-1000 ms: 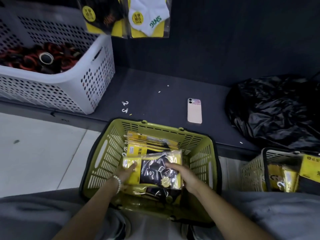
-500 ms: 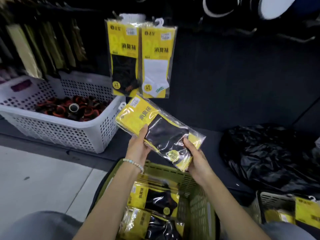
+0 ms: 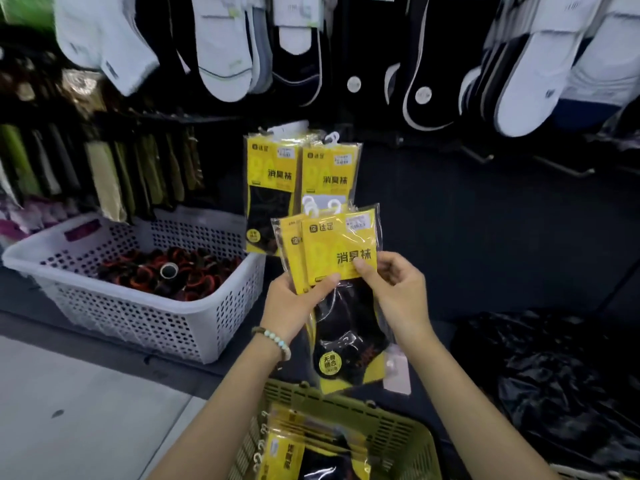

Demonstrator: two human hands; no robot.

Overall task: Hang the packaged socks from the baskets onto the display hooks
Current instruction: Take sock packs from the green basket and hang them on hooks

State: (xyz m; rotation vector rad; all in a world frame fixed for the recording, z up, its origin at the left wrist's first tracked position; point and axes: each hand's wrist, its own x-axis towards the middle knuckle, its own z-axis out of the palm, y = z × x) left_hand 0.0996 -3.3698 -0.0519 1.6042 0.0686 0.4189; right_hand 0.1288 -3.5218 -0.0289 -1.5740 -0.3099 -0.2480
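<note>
Packaged socks [image 3: 337, 252], lifted from green basket [image 3: 346, 401], now upright, hangers [image 3: 313, 207] topmost. Pinched by left hand [image 3: 294, 303] and right hand [image 3: 398, 289]; ready for hooking.

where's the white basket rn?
Head view, left side: the white basket sits on the dark ledge, below-left of the hung packs and left of the held packs.

A crumpled black plastic bag [image 3: 554, 375] lies on the dark shelf [image 3: 445, 329], right of a pale phone [image 3: 398, 375]
</note>
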